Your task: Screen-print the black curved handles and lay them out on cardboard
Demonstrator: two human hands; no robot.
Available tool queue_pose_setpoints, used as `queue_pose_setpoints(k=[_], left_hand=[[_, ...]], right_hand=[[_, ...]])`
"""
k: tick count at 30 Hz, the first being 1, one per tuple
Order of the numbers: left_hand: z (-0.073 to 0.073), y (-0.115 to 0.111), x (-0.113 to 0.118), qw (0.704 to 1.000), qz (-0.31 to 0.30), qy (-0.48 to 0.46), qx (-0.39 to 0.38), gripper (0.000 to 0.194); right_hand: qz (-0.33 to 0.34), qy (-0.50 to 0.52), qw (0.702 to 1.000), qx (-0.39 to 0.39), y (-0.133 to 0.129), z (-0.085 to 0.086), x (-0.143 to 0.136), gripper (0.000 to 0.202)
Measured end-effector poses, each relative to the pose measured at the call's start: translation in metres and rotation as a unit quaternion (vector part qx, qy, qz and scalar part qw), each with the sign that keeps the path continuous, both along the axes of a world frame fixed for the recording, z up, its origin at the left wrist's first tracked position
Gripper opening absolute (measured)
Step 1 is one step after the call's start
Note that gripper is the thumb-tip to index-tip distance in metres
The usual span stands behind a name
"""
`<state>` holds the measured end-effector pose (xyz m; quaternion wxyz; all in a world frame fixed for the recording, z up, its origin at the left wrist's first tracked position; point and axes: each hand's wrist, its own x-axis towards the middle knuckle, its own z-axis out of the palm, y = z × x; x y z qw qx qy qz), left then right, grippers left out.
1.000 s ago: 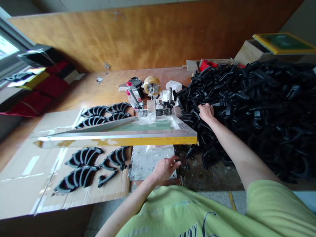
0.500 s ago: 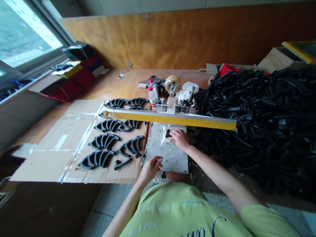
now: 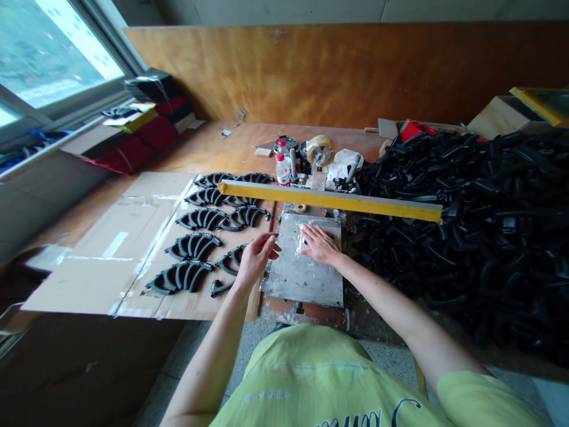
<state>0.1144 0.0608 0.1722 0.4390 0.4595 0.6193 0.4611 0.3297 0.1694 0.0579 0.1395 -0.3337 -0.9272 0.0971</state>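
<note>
My right hand (image 3: 320,244) lies flat, fingers stretched, over a clear plastic patch on the grey metal plate (image 3: 306,276). Whatever is under the palm is hidden. To the left, my left hand (image 3: 258,256) hovers by the plate's left edge with fingers loosely bent and nothing visible in them. Beside and partly behind it, curved black handle-like parts (image 3: 180,280) lie in fanned rows on a cardboard sheet (image 3: 95,284). Across the plate's far side, above the hands, runs a long yellow bar (image 3: 329,201).
A large heap of black curved parts (image 3: 489,237) fills the right side. Behind the bar stand a red-capped bottle (image 3: 281,169) and a tape roll (image 3: 320,151). Red and black boxes (image 3: 155,127) sit at the left by the window. A wooden board (image 3: 311,77) closes the back.
My right hand has flattened over the spot where a small black part showed. My left hand has moved left and away from me, towards the cardboard. The view has shifted slightly.
</note>
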Motion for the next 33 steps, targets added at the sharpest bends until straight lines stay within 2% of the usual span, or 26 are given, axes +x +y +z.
queue_pose_setpoints(k=[3, 5, 7, 9, 11, 14, 16, 19, 23, 25, 27, 30, 33], left_hand=[[-0.002, -0.003, 0.002, 1.000, -0.010, -0.020, -0.007, 0.054], [-0.007, -0.011, 0.000, 0.999, -0.012, -0.032, -0.024, 0.053], [-0.014, -0.020, -0.002, 0.998, -0.006, -0.045, -0.042, 0.051], [-0.019, -0.026, -0.005, 0.997, 0.000, -0.057, -0.056, 0.051], [-0.022, -0.029, -0.007, 0.996, 0.002, -0.062, -0.063, 0.051], [-0.022, -0.027, -0.008, 0.996, 0.003, -0.059, -0.063, 0.051], [-0.020, -0.025, -0.009, 0.997, 0.001, -0.057, -0.058, 0.052], [-0.019, -0.024, -0.011, 0.997, 0.002, -0.063, -0.054, 0.052], [-0.016, -0.022, -0.015, 0.996, 0.010, -0.078, -0.040, 0.050], [-0.007, -0.016, -0.016, 0.996, 0.016, -0.087, -0.023, 0.051], [0.008, -0.005, -0.015, 0.994, 0.035, -0.107, 0.010, 0.055], [0.043, 0.021, -0.011, 0.982, 0.062, -0.158, 0.088, 0.060], [0.075, 0.045, -0.003, 0.970, 0.034, -0.207, 0.124, 0.059]], right_hand=[[0.072, 0.002, 0.997, 0.000, -0.015, 0.003, 0.010, 0.065], [0.131, 0.019, 0.991, -0.020, -0.027, 0.008, 0.018, 0.054], [0.157, 0.050, 0.986, -0.039, -0.032, 0.014, 0.019, 0.042], [0.129, 0.078, 0.988, -0.039, -0.025, 0.019, 0.011, 0.039], [0.068, 0.078, 0.994, -0.032, -0.009, 0.022, -0.003, 0.045], [-0.015, 0.016, 0.999, -0.048, 0.017, 0.018, -0.026, 0.058], [-0.018, -0.028, 0.998, -0.053, 0.025, 0.011, -0.035, 0.063], [0.059, -0.046, 0.997, -0.028, 0.016, 0.000, -0.037, 0.067], [0.145, -0.023, 0.988, -0.047, -0.023, 0.002, -0.028, 0.059], [0.173, 0.021, 0.983, -0.060, -0.047, 0.010, -0.023, 0.045], [0.174, 0.078, 0.980, -0.064, -0.069, 0.019, -0.015, 0.031], [0.102, 0.148, 0.980, -0.090, -0.088, 0.031, 0.006, 0.023], [0.008, 0.196, 0.971, -0.137, -0.084, 0.033, 0.039, 0.032]])
